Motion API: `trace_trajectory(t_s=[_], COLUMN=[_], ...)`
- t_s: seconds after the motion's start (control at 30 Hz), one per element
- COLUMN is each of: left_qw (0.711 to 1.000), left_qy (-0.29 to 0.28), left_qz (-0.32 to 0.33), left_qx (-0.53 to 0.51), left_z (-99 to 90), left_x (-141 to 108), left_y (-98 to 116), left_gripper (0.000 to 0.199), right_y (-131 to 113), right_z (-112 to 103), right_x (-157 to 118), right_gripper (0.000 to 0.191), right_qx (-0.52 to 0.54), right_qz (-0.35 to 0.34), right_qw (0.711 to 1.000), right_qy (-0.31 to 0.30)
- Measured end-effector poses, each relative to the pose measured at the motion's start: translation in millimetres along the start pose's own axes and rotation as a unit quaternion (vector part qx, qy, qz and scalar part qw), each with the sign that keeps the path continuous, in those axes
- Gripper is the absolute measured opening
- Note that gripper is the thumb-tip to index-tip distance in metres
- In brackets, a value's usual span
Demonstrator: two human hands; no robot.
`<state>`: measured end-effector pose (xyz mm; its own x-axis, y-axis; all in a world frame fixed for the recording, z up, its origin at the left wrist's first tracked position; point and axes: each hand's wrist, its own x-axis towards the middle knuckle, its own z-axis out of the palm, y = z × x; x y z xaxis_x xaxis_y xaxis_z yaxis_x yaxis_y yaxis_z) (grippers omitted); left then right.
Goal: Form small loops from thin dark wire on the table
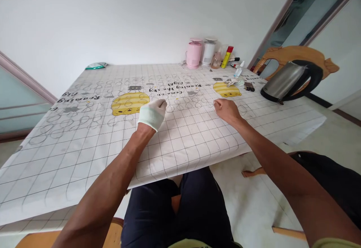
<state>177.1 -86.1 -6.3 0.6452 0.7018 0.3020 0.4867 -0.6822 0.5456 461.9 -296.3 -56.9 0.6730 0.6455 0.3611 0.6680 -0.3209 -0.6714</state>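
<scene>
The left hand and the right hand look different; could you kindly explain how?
The left hand wears a whitish glove; the right hand is bare. The left hand angles rightward in view, the right hand leftward. Both are curled closed over the gridded tablecloth.

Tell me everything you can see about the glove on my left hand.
The glove looks like thin knitted fabric, whitish over the fingers and pale green toward the cuff, which ends at the wrist. It is worn on the left hand, bent around curled fingers. It appears over the white, grid-lined tablecloth, beside a yellow striped print; whether it touches the cloth is unclear.
</scene>
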Motion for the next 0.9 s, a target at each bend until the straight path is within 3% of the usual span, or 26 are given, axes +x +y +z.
trace_trajectory(t_s=[0.07,0.1,0.17,0.27,0.47,0.67,0.77,0.9], left_qw=[1.000,1.000,1.000,1.000,0.998,0.996,0.996,0.996], left_qy=[-0.002,-0.005,-0.013,-0.026,-0.054,-0.065,-0.067,-0.067], left_qz=[0.003,0.003,0.000,-0.006,-0.018,-0.034,-0.040,-0.042], left_qx=[-0.003,-0.004,-0.002,0.009,0.041,0.048,0.051,0.048], left_z=[0.3,0.4,0.7,1.9,8.8,8.7,6.2,5.7], left_x=[-0.6,-0.9,-1.1,-1.2,-2.1,-2.4,-2.2,-2.4], left_y=[0.4,0.5,0.6,0.8,1.6,2.0,2.4,2.3], left_gripper=[0.032,0.031,0.031,0.032,0.036,0.037,0.038,0.039], right_y=[4.1,6.3,10.3,11.1,-6.7,-15.4,-13.3,1.3], right_z=[1.8,4.6,12.9,27.9,55.6,72.7,68.8,44.7], right_x=[-1.8,-1.9,-0.7,2.7,11.3,15.5,12.6,5.5], right_gripper=[0.043,0.054,0.070,0.082,0.091,0.085,0.081,0.081], right_qx=[-0.121,-0.153,-0.183,-0.221,-0.288,-0.279,-0.262,-0.229], right_qz=[-0.124,-0.140,-0.128,-0.072,0.015,0.049,0.022,-0.029], right_qw=[0.983,0.972,0.957,0.947,0.935,0.947,0.958,0.972], right_qy=[-0.063,-0.110,-0.184,-0.221,-0.208,-0.154,-0.112,-0.055])
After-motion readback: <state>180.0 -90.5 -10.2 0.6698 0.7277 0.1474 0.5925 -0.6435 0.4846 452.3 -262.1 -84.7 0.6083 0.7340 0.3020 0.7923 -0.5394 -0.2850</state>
